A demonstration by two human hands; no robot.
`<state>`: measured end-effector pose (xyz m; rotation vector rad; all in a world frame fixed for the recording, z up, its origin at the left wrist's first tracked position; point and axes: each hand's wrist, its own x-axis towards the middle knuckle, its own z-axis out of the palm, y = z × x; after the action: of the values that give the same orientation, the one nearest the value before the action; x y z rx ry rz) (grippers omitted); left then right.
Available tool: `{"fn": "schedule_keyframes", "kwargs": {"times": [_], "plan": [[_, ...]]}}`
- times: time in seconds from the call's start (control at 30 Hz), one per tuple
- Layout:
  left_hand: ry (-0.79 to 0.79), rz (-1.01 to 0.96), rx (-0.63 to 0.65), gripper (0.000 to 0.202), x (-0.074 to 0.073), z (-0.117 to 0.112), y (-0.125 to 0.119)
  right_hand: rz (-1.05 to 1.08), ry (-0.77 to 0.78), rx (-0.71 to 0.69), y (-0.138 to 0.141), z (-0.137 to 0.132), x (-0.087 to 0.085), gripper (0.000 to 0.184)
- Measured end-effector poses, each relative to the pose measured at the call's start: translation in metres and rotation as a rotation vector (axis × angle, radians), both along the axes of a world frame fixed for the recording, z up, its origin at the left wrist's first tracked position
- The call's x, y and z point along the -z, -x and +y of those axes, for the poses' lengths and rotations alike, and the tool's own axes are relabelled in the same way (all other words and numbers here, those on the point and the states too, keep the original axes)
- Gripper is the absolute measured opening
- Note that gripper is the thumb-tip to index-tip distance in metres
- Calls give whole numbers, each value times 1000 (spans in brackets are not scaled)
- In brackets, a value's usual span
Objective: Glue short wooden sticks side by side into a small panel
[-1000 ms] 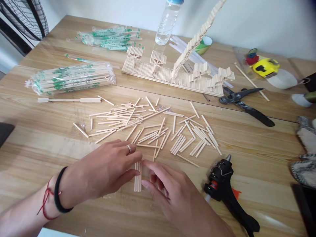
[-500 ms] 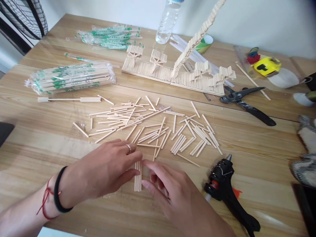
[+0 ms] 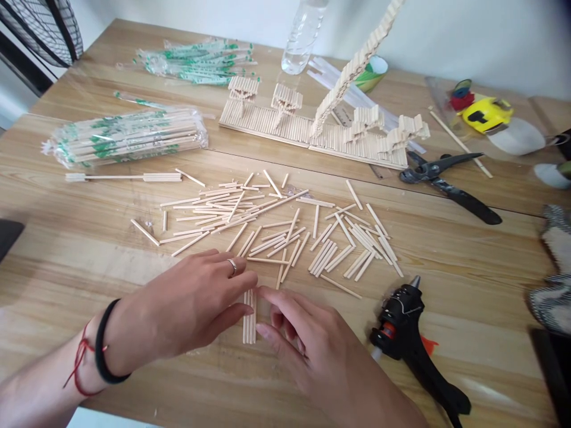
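Pale wood-grained counter (image 3: 468, 279) spreads below a white wall (image 3: 200, 18), a stick-built model (image 3: 267, 120) standing on its far side. Near the middle, a short row of sticks (image 3: 250, 324) lies between the left hand (image 3: 191, 300) and right hand (image 3: 321, 345). Left fingers curl at its far end, grip unclear; right thumb and forefinger, spread apart, line its right edge. Rightward lies a glue gun (image 3: 398, 309).

The left forearm (image 3: 53, 371) extends from the near left, its left hand (image 3: 191, 300) palm down with fingers bent, while the right hand (image 3: 312, 339) lies opposite, index finger (image 3: 283, 302) and thumb (image 3: 281, 345) parted, other fingers curled under.
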<state>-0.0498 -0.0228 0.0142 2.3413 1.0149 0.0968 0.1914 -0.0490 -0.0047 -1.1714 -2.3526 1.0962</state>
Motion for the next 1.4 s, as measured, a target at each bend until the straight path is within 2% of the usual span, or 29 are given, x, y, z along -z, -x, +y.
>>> {"fn": "schedule_keyframes", "kwargs": {"times": [1.17,1.4], "plan": [[-7,-22,-10,7,-2,0,0,-1,-4,-11,1,0,-2,22],[-5,-27,-12,9,-2,0,-1,6,0,-6,0,0,1,28]]}}
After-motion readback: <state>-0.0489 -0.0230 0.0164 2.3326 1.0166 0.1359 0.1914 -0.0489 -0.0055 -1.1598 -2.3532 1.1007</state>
